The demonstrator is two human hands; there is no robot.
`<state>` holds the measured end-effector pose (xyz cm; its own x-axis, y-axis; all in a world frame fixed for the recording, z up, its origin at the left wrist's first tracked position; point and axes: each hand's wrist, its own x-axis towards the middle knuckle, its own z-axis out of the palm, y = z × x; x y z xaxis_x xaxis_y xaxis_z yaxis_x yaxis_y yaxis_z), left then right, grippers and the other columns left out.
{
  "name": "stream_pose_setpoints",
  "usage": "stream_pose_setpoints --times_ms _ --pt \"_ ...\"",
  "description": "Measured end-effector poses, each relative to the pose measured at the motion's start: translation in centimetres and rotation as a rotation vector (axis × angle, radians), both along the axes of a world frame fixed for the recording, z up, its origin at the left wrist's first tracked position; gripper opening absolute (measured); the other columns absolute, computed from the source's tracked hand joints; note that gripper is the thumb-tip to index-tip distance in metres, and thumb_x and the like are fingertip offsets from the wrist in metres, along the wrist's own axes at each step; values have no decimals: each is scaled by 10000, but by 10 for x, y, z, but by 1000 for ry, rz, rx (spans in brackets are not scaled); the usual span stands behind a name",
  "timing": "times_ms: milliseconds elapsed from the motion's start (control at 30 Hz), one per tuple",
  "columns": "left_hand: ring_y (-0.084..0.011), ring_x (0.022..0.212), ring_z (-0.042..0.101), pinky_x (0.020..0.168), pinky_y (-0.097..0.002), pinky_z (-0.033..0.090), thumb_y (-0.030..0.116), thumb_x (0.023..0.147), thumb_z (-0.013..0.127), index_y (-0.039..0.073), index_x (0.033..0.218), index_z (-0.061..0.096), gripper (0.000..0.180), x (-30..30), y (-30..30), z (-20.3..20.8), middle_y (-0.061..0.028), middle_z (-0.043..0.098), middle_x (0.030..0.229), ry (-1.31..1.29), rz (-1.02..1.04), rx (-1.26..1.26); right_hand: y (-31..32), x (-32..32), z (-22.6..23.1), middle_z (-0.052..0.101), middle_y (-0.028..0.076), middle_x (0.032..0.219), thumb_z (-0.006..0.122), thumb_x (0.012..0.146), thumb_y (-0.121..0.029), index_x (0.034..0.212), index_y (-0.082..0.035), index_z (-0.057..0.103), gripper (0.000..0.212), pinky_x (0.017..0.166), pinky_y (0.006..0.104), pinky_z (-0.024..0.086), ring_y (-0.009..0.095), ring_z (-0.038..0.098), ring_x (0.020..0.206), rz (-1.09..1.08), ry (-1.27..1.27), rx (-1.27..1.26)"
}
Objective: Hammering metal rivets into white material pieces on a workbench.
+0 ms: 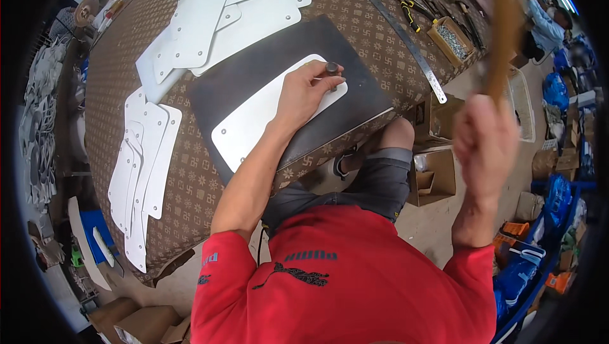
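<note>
My left hand (pixel 299 95) is closed around a short dark metal punch (pixel 332 67), held upright near the right end of a white panel (pixel 250 119). This panel has rounded corners and metal eyelets at its left end. It lies on a thick black mat (pixel 219 87) on the table. Raised at the right, my right hand (pixel 485 147) is wrapped round a brown wooden handle (pixel 501 33), blurred by motion. The handle runs out of the top of the picture, so I cannot see the tool's head.
A pile of eyeletted white panels (pixel 196 24) covers the table's far side; another stack (pixel 155 147) lies left. A steel ruler (pixel 406 43), pliers (pixel 409 15) and a small box of metal fittings (pixel 451 39) sit at the right. Cardboard boxes (pixel 434 179) stand below the table edge.
</note>
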<state>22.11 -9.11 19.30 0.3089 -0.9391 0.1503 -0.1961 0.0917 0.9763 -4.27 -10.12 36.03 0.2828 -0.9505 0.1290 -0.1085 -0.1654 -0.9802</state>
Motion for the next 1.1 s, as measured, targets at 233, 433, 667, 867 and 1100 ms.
stream_pose_setpoints --times_ms 233,433,667,867,1100 --pt "-159 805 688 758 -294 530 113 893 751 -2 1062 739 205 -3 -2 -11 -105 718 910 12 17 -28 2 -3 16 446 -37 609 500 1054 -265 914 -82 549 235 417 208 277 53 439 514 390 -744 -285" --pt "-161 764 671 732 -293 525 138 906 747 -21 1051 715 218 -8 5 -13 -110 702 867 -46 24 -74 -21 -7 -73 414 -71 616 567 1057 -314 890 -121 531 257 424 224 275 25 372 498 248 464 54" --pt "-246 795 666 744 -360 520 245 994 601 -6 1170 638 309 1 38 -3 -152 667 929 7 165 -16 -32 2 -79 355 -102 611 577 1052 -341 863 -181 462 273 378 208 200 -2 294 437 88 36 276" --pt "-376 843 697 711 -453 573 351 908 688 17 1350 551 571 -22 120 2 -263 579 1335 -850 254 303 -65 40 -121 345 -101 588 579 1046 -372 829 -188 450 312 360 205 204 -1 293 414 65 10 335" --pt "-291 656 702 532 -403 562 239 894 636 39 1368 522 527 -18 185 12 -193 671 1211 -1226 -112 187 -124 60 -198 342 -95 582 581 1042 -390 797 -184 449 346 357 221 208 14 293 409 33 -23 211"
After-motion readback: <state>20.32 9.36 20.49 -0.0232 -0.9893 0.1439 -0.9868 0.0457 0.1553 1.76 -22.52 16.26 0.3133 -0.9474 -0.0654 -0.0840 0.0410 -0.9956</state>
